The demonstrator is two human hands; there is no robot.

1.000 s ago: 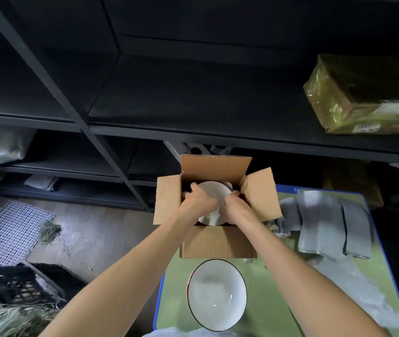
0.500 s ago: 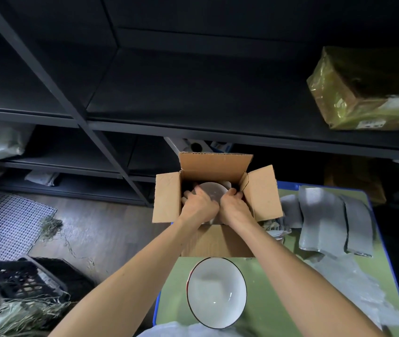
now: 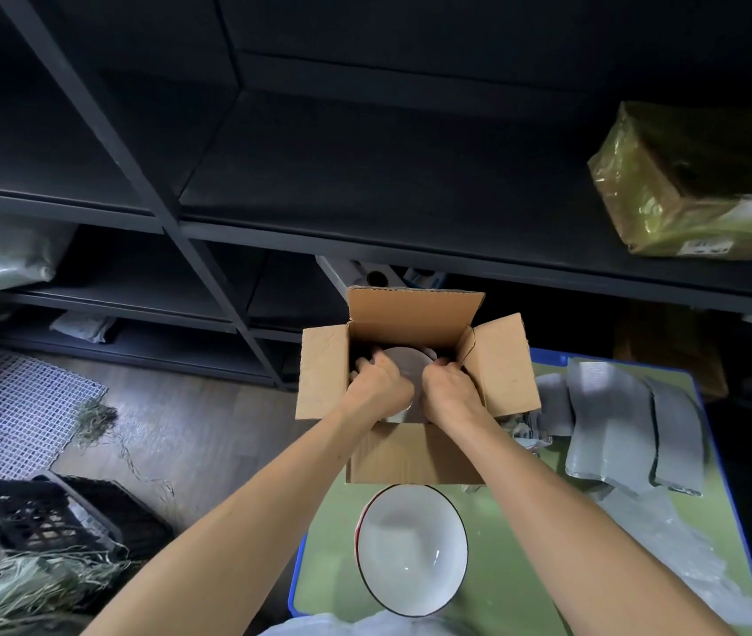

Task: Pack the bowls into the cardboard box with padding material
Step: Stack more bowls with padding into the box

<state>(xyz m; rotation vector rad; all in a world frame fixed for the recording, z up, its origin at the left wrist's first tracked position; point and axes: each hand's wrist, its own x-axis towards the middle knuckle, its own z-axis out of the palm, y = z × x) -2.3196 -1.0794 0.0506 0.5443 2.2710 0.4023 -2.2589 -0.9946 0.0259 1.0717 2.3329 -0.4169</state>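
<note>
Table (image 3: 511, 589): green top, blue rim. On it: open cardboard box (image 3: 410, 456) at the far edge; white bowl (image 3: 410, 548) just in front of it, upright (dark rim line); grey padding sheets (image 3: 608, 429) overlapping to the right; clear plastic wrap (image 3: 686, 557) near corner. Dark shelf (image 3: 364, 176) behind carries a film-wrapped parcel (image 3: 695, 185). Floor (image 3: 190, 433): white mesh mat (image 3: 11, 406), black crate (image 3: 53, 516), loose straw (image 3: 94, 420).

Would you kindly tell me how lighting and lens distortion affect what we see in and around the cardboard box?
Head view: the cardboard box is shadowed inside, so the held bowl between the left hand and right hand reads grey; the table bowl is bright white with glints; the shelves are nearly black, their edges skewed by the wide-angle lens; the wrapped parcel shows glare.
</note>
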